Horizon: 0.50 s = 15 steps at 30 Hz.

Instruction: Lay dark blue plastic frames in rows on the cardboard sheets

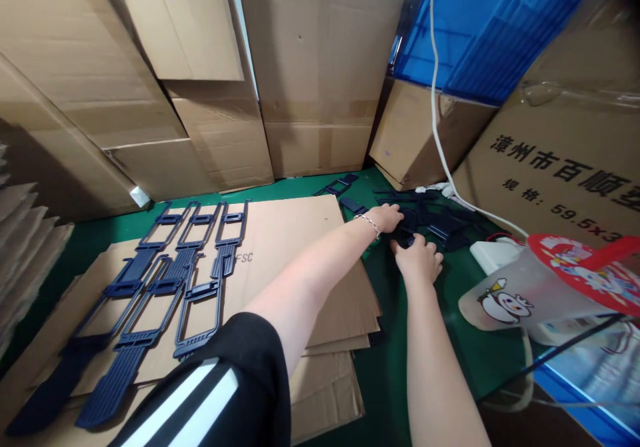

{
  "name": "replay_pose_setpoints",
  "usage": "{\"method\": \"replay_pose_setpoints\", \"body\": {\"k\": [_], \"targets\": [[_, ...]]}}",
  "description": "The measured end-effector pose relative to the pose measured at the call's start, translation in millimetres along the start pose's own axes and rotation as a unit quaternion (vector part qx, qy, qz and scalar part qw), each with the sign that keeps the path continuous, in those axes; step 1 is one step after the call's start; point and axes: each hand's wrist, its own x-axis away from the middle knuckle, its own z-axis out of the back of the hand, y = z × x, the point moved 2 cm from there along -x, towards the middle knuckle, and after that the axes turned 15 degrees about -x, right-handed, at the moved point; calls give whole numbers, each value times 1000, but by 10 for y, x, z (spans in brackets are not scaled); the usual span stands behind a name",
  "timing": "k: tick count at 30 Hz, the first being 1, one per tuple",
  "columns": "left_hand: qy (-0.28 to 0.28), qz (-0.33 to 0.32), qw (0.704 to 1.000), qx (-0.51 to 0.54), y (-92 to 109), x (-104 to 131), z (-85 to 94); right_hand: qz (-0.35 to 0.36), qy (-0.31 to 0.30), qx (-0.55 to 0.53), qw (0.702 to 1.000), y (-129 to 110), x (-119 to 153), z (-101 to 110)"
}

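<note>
Both hands reach to a pile of dark blue plastic parts (445, 224) at the right of the green table. My left hand (384, 218), with a chain bracelet at the wrist, lies at the pile's left edge, and its fingertips meet the dark parts. Just below it, my right hand (418, 258) has its fingers bent over a dark piece. What either hand grips is too dark and hidden to make out. Several dark blue frame-like parts (135, 337) lie in rows on flat cardboard sheets (295, 234) at the left.
Tall cardboard boxes (320, 60) line the back. A blue crate (465, 34) sits at the upper right above a carton. A white cable (435, 100) hangs down to a cup with a red lid (505, 294) near the right edge. Stacked cardboard (25, 254) stands far left.
</note>
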Motion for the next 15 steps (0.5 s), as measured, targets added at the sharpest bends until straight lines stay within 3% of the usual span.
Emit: {"method": "replay_pose_setpoints", "body": {"k": [4,9,12,15], "targets": [[5,11,1000,-20,-146,4,31,-14,19,-33,999,-34,-6,70],[-62,57,996,-33,-391,17,-41,-19,62,-129,990,-35,-42,104],[-68,55,995,-36,-396,13,-80,41,80,-160,983,-72,-34,80],[-29,46,997,-47,-352,19,-88,130,78,-179,972,-144,11,51]]}}
